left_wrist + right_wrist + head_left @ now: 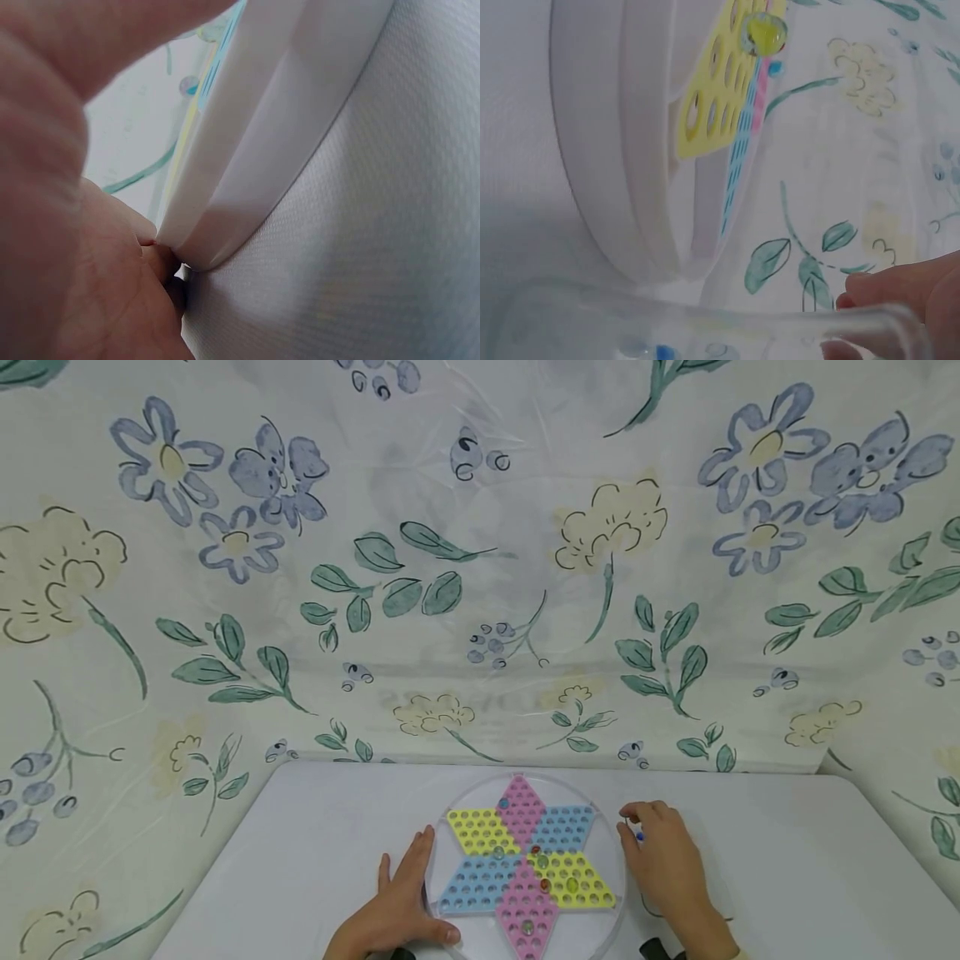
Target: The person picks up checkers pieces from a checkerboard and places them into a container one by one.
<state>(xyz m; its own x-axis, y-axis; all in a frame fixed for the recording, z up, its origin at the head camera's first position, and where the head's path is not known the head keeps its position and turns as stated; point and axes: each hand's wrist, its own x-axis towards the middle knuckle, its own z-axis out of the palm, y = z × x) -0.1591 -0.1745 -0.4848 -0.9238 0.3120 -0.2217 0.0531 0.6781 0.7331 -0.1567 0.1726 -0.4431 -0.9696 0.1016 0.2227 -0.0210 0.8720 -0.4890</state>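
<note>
A round white Chinese checkers board [467,793] with a pink, yellow and blue star lies on the white table. Several glass marbles sit in its holes, among them a yellow-green marble [572,885] and a red marble [545,886]. My left hand [401,893] is spread against the board's left rim, thumb at the near side and fingers farther up; the left wrist view shows fingers right at the rim [262,150]. To the right of the board, my right hand [667,860] pinches the edge of a clear plastic container [727,315], where a blue marble [665,352] shows through.
The white table [795,843] extends to both sides of the board. A floral cloth [480,568] hangs behind the table and down its sides. Dark objects [654,948] show beside each wrist at the bottom edge.
</note>
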